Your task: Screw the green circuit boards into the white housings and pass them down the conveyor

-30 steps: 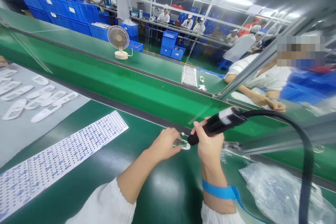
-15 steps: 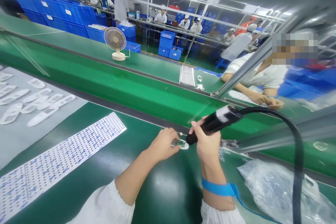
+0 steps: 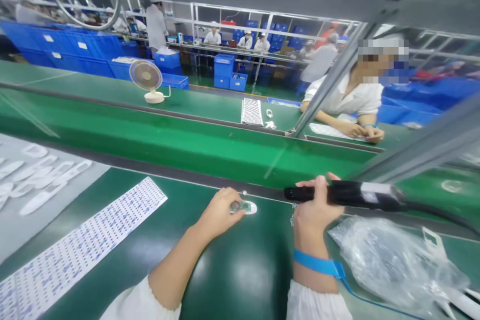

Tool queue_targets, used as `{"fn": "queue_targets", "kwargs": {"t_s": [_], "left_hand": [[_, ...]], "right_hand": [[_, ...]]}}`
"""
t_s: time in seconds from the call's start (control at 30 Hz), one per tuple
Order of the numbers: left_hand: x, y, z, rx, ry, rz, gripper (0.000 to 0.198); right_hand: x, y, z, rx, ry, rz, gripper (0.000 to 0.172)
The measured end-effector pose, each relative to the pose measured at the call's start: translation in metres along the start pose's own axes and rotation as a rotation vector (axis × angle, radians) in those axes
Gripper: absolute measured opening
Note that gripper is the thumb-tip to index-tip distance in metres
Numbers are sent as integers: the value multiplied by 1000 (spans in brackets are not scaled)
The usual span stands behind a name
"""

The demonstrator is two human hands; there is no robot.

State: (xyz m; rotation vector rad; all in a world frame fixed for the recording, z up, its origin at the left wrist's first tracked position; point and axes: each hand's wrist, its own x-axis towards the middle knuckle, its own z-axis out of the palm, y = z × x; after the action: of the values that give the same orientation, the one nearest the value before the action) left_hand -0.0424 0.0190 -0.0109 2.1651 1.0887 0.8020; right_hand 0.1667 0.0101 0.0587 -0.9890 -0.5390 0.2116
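My left hand point(image 3: 219, 212) pinches a small green circuit board point(image 3: 237, 206) set in a white plastic piece point(image 3: 250, 208), which rests on the green bench mat point(image 3: 232, 270). My right hand point(image 3: 317, 205) grips a black electric screwdriver point(image 3: 352, 194), held nearly level. Its tip is a little to the right of the board, not touching it. A black cable trails from its rear end. A blue strap point(image 3: 315, 262) circles my right wrist.
A long perforated white sheet with blue print point(image 3: 82, 240) lies left of my hands. White plastic pieces point(image 3: 37, 182) lie on a grey mat. A clear plastic bag point(image 3: 390, 260) sits to the right. Beyond a green conveyor point(image 3: 150, 145), a co-worker point(image 3: 343, 97) sits among blue crates point(image 3: 75, 55).
The screwdriver has swung from slanting down at the board to nearly level, its tip now off the board. The whole view has shifted, and my left hand stays on the board.
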Motion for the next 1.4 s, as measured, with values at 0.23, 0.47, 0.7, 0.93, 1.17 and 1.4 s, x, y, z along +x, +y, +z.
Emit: {"fn": "queue_targets", "kwargs": {"t_s": [0.23, 0.47, 0.7, 0.93, 1.17, 1.4], "left_hand": [[80, -24, -24, 109, 72, -58, 13], [170, -65, -52, 297, 181, -285, 22], [127, -16, -10, 374, 202, -88, 40], [36, 86, 94, 266, -410, 357, 70], [29, 78, 77, 374, -383, 259, 69], [-7, 55, 47, 276, -75, 116, 47]], "right_hand": [[17, 5, -17, -135, 154, -22, 41], [27, 1, -23, -172, 185, 7, 49], [34, -4, -30, -176, 321, -42, 44], [40, -7, -37, -147, 363, -119, 35], [39, -4, -37, -149, 345, -72, 32], [37, -4, -34, -182, 250, 6, 35]]}}
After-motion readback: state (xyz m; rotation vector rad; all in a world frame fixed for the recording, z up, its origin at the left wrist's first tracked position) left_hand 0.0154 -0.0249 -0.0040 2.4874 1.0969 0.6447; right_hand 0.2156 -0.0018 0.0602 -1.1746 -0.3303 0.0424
